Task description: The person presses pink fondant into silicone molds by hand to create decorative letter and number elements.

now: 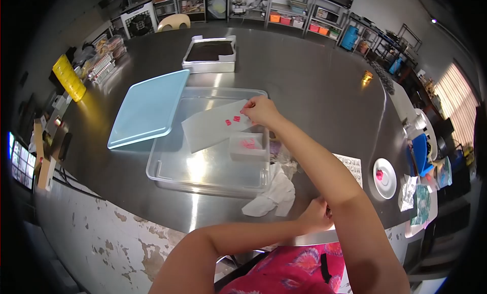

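Observation:
My right hand (261, 111) reaches over a sheet of white paper (205, 129), thumb and fingertips pinched together at its upper right edge. What they hold, if anything, is too small to make out. Beside the fingertips lie small red letter-like pieces (237, 119). The paper rests in a clear plastic container (175, 167), next to a small translucent box (248, 153) with pinkish-red bits (248, 143). My left hand (317, 214) is closed near the table's front edge, partly hidden by my right forearm; its contents cannot be made out. A white letter mold (353, 168) lies partly behind that forearm.
A light-blue lid (149, 109) leans on the container's left side. Behind stands a paper-lined pan (208, 66) with a dark cake (209, 51). Crumpled white tissue (274, 195) lies in front. To the right is a white plate (388, 185) with a pink lump (379, 175).

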{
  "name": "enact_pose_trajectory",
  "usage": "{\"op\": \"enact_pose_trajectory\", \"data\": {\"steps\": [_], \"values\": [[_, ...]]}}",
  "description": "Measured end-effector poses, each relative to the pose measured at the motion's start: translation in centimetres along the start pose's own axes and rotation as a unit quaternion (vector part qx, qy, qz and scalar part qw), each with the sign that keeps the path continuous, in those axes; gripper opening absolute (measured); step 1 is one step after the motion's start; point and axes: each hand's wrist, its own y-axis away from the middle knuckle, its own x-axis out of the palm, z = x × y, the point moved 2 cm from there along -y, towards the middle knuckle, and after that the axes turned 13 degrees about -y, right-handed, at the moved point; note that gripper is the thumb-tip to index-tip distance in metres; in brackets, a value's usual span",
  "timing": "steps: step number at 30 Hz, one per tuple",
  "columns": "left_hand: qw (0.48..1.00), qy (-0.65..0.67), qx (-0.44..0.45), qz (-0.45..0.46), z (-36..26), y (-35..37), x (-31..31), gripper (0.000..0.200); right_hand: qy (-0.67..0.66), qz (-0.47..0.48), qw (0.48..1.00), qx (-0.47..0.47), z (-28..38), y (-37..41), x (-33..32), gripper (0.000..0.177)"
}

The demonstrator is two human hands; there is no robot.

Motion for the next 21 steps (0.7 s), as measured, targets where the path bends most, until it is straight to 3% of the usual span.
{"op": "enact_pose_trajectory", "data": {"steps": [1,3,4,7,10,12,15,21], "values": [[1.000,-0.001,-0.003,-0.007,0.7,0.0,0.2,0.032,-0.001,0.007,1.000,-0.001,-0.3,-1.0,0.6,0.017],[0.993,0.061,0.071,-0.076,2.3,0.0,1.5,0.030,0.141,0.001,0.988,-0.058,-0.5,-2.3,1.4,0.016],[0.987,0.081,0.096,-0.101,2.7,0.0,1.8,0.029,0.142,0.008,0.988,-0.059,-0.5,-2.5,1.6,0.016],[0.971,-0.040,0.178,-0.157,3.3,-0.1,2.1,0.031,0.187,0.009,0.982,-0.037,-1.2,-3.2,1.8,0.013],[0.983,-0.063,0.162,-0.065,2.9,-0.2,1.7,0.039,0.188,0.036,0.981,-0.030,-2.1,-4.1,1.5,0.012],[0.997,0.011,0.075,-0.031,1.6,-0.2,1.0,0.039,0.237,0.064,0.964,-0.102,-2.0,-4.0,1.2,0.012],[0.998,0.034,-0.037,0.025,1.0,-0.1,0.5,0.040,0.229,0.085,0.962,-0.124,-2.1,-4.0,1.0,0.012],[1.000,0.010,0.025,-0.009,0.9,0.0,0.6,0.037,0.219,0.101,0.962,-0.128,-1.6,-3.7,1.1,0.014]]}}
